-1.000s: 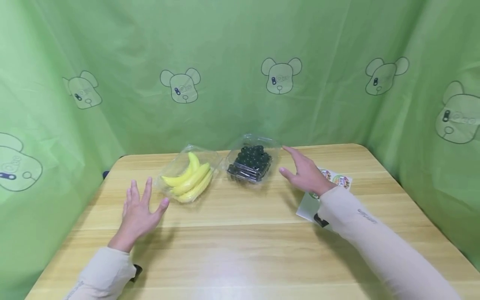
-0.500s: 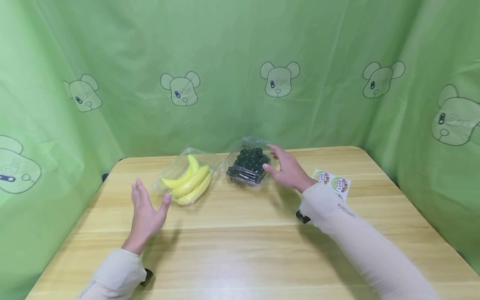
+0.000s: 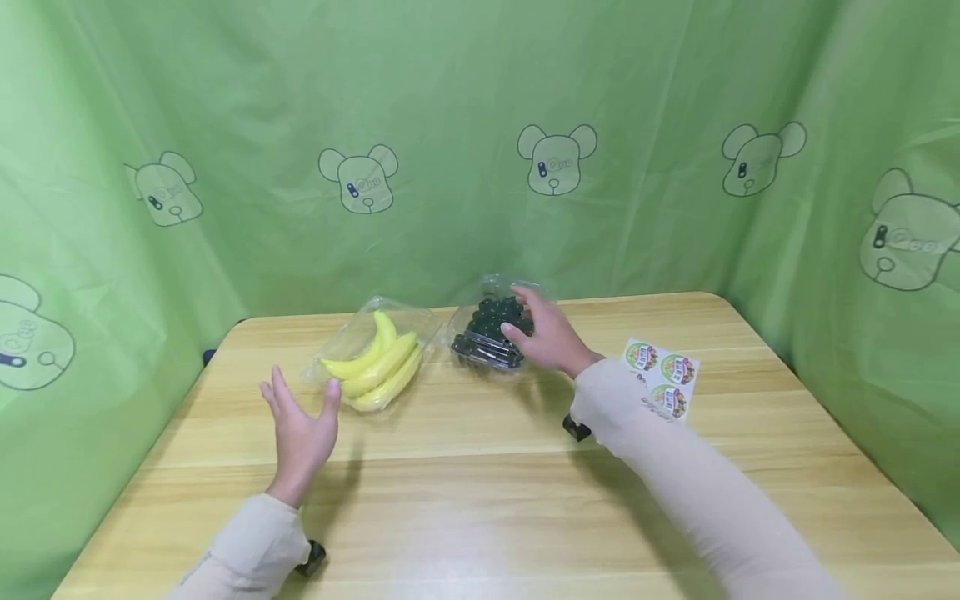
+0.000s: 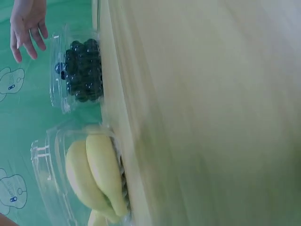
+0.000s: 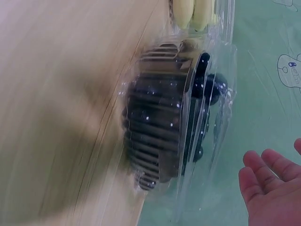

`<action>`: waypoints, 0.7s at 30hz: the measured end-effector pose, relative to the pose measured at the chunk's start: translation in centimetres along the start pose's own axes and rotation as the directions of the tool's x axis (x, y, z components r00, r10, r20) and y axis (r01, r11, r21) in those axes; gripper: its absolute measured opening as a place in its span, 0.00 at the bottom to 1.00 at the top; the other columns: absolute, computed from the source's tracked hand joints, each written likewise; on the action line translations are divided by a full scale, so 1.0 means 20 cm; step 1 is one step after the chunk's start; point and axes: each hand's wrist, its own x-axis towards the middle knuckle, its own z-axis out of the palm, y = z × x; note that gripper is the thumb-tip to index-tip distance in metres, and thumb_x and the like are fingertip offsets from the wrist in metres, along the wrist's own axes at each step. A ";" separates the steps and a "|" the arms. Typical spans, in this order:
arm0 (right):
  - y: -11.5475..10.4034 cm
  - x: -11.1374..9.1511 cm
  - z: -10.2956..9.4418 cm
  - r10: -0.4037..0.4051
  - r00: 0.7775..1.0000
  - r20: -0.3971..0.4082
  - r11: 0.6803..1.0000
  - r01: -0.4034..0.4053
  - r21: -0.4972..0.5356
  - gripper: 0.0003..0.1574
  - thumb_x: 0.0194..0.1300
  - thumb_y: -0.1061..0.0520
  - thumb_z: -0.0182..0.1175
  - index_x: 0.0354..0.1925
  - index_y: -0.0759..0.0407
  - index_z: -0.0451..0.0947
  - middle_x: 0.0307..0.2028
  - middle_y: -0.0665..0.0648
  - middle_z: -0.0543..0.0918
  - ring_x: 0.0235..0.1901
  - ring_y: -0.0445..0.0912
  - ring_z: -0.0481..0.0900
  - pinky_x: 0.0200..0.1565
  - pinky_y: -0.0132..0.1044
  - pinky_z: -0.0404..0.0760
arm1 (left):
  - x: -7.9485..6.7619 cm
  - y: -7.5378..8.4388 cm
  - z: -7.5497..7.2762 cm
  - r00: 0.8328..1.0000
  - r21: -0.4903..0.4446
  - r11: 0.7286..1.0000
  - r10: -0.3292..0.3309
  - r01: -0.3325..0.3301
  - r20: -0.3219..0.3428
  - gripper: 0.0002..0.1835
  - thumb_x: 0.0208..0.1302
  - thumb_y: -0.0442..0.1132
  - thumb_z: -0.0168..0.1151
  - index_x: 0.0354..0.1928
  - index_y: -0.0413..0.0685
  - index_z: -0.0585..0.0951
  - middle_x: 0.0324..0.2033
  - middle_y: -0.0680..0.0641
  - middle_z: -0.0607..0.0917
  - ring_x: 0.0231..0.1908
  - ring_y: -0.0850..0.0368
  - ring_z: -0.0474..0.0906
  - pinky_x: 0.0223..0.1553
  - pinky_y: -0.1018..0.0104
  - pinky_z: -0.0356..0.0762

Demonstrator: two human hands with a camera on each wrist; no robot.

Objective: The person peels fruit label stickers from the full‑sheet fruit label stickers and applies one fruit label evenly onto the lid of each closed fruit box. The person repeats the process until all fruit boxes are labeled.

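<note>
My right hand (image 3: 553, 335) hovers over the right side of a clear plastic box (image 3: 487, 354) of dark grapes (image 3: 491, 315). Its fingers are spread and hold nothing; in the right wrist view the fingers (image 5: 270, 174) hang apart from the box's lid. Part of the grapes is hidden behind this hand in the head view. To the left, a second clear box (image 3: 412, 315) contains yellow bananas (image 3: 378, 367). My left hand (image 3: 303, 433) is raised in front of the banana box's left side, thumb and fingers apart, with nothing in it.
A white sheet of round fruit stickers (image 3: 663, 375) lies on the wooden table (image 3: 465, 517), partly under the right sleeve in view. A green curtain (image 3: 465, 225) with bear-head prints stands behind the table and along both sides.
My right hand has moved left from beside the grape box to over it, uncovering more of the sticker sheet. The left hand has shifted slightly right and nearer to me.
</note>
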 end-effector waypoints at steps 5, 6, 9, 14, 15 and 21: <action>-0.01 0.03 0.04 0.011 1.000 0.021 1.000 -0.012 0.029 0.44 0.69 0.49 0.57 0.74 0.59 0.49 0.67 0.70 0.63 0.61 0.66 0.68 0.61 0.60 0.68 | -0.01 -0.01 0.04 0.998 -0.058 0.998 -0.010 0.006 -0.063 0.54 0.66 0.62 0.55 0.76 0.54 0.30 0.72 0.45 0.21 0.71 0.33 0.33 0.66 0.32 0.41; -0.01 0.03 0.05 0.011 1.000 0.025 0.999 -0.012 0.030 0.44 0.69 0.49 0.57 0.74 0.59 0.50 0.67 0.70 0.63 0.61 0.66 0.68 0.61 0.59 0.68 | -0.01 -0.01 0.05 0.997 -0.072 0.997 -0.007 0.002 -0.081 0.53 0.66 0.61 0.55 0.76 0.54 0.30 0.72 0.45 0.22 0.72 0.35 0.32 0.67 0.34 0.40; -0.03 0.04 0.07 0.010 0.999 0.031 0.999 -0.011 0.042 0.43 0.69 0.49 0.57 0.74 0.59 0.50 0.68 0.70 0.62 0.62 0.65 0.68 0.61 0.59 0.68 | -0.01 -0.01 0.07 0.993 -0.120 0.993 -0.011 -0.004 -0.121 0.52 0.66 0.61 0.55 0.76 0.53 0.32 0.73 0.46 0.24 0.72 0.40 0.31 0.69 0.38 0.36; -0.04 0.06 0.09 0.014 0.999 0.038 0.999 -0.015 0.047 0.42 0.70 0.49 0.56 0.74 0.58 0.50 0.68 0.69 0.62 0.62 0.65 0.67 0.61 0.59 0.68 | -0.02 0.00 0.10 0.989 -0.212 0.975 -0.095 0.069 -0.116 0.52 0.67 0.63 0.52 0.76 0.58 0.30 0.73 0.48 0.22 0.72 0.43 0.27 0.69 0.41 0.30; -0.05 0.06 0.10 0.017 0.999 0.041 0.999 -0.019 0.047 0.42 0.70 0.49 0.56 0.74 0.57 0.50 0.68 0.69 0.62 0.62 0.65 0.67 0.61 0.59 0.68 | -0.02 0.00 0.10 0.987 -0.230 0.969 -0.114 0.086 -0.110 0.52 0.67 0.63 0.52 0.76 0.58 0.29 0.73 0.49 0.22 0.72 0.43 0.26 0.69 0.41 0.29; -0.06 0.08 0.13 0.035 0.998 0.047 0.998 -0.037 0.042 0.42 0.71 0.49 0.56 0.75 0.55 0.49 0.69 0.66 0.62 0.62 0.62 0.68 0.62 0.56 0.68 | -0.02 0.02 0.14 0.975 -0.334 0.926 -0.211 0.175 -0.073 0.51 0.66 0.64 0.52 0.75 0.63 0.29 0.73 0.49 0.22 0.72 0.42 0.27 0.69 0.41 0.30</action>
